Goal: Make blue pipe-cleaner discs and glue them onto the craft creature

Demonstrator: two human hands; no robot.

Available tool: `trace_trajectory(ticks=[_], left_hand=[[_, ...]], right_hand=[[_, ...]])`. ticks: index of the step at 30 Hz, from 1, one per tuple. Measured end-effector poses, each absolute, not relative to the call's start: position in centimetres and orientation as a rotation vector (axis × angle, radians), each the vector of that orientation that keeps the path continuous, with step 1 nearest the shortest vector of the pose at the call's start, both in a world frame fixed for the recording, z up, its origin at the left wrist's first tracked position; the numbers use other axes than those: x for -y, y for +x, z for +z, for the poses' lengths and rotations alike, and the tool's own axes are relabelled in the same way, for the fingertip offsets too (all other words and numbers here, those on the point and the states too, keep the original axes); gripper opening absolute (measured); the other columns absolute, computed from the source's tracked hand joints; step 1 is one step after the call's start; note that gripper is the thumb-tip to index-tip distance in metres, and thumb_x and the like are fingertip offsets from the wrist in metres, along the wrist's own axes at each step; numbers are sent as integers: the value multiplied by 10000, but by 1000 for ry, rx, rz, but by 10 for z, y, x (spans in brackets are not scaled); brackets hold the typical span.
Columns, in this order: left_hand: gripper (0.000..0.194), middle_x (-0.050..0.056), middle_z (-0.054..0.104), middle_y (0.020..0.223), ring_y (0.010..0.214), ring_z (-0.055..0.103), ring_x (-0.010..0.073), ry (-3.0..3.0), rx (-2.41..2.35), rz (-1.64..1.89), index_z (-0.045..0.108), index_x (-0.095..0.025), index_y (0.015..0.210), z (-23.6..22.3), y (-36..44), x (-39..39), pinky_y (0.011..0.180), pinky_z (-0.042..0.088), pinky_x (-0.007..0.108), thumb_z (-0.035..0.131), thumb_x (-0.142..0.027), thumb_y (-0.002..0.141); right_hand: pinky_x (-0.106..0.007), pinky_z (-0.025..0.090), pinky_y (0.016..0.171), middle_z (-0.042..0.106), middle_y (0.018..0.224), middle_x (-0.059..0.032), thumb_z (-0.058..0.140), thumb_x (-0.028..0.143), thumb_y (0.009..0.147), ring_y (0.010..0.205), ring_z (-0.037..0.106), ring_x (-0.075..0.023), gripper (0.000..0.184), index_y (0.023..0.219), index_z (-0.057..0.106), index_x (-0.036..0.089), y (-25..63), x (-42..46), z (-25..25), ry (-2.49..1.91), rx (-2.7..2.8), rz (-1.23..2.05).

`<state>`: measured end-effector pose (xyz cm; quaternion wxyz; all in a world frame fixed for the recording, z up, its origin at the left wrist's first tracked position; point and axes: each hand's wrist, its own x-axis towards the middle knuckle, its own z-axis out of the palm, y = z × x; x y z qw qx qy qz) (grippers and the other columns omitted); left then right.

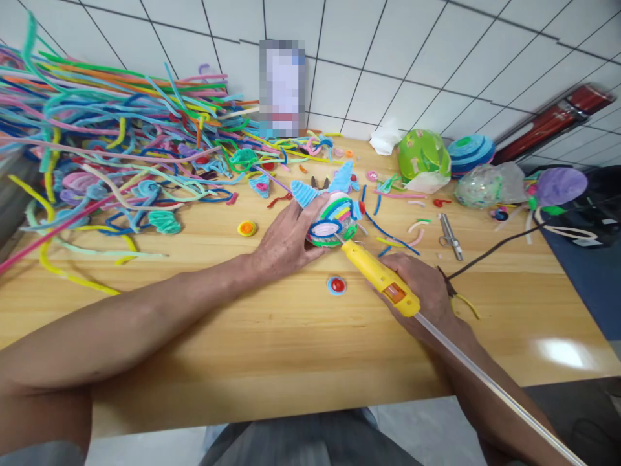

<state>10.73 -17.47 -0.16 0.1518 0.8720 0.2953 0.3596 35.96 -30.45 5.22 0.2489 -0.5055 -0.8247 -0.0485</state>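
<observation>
My left hand [286, 236] is closed around a round pipe-cleaner figure [342, 210] with coloured stripes and blue pointed ears, holding it just above or on the table. In my right hand [420, 281] is a yellow hot glue gun [381, 278] with a long clear glue stick out of its back. The gun's nozzle points at the front of the figure, touching or very near it. A small blue disc with a red dome [336, 285] lies on the table below the figure. To the left of my left hand is a yellow and orange disc [247, 228].
Heaped pipe cleaners [130, 123] cover the table's left side. A phone-like screen [282, 87], blurred, leans on the tiled wall. At right are a green wrapped ball [424, 158], a clear ball [485, 186], a utility knife [451, 236], yellow-handled pliers [466, 304] and a dark cord [499, 243].
</observation>
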Motion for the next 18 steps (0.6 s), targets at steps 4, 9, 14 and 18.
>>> trace_trajectory(ticks=[4, 9, 14, 18], left_hand=[[969, 225, 467, 1585, 1423, 506, 392, 2512, -852, 1010, 197, -238, 1668, -1, 106, 176, 1128, 498, 584, 766, -436, 910], [949, 222, 484, 1560, 1398, 518, 385, 2556, -818, 1022, 169, -235, 1672, 0, 105, 177, 1104, 510, 576, 739, -385, 929], [993, 209, 472, 1578, 1419, 501, 390, 2548, -805, 1029, 138, -256, 1682, 0, 105, 176, 1120, 494, 572, 756, -342, 909], [999, 213, 468, 1586, 1422, 497, 394, 2550, -797, 1026, 132, -248, 1682, -1, 106, 175, 1123, 489, 566, 753, -323, 904]], right_hand=[[-339, 536, 673, 765, 847, -37, 584, 248, 992, 730, 731, -223, 57, 1040, 613, 243, 357, 304, 51, -1350, 2235, -167], [-329, 516, 643, 750, 812, -34, 581, 223, 975, 699, 714, -218, 56, 1019, 616, 227, 356, 303, 51, -1383, 2286, -205], [-328, 501, 648, 750, 810, -40, 576, 252, 980, 708, 706, -220, 72, 1002, 643, 233, 356, 304, 49, -1445, 2287, -174], [-329, 493, 640, 743, 799, -48, 561, 261, 991, 697, 701, -223, 90, 989, 642, 222, 355, 305, 48, -1423, 2284, -181]])
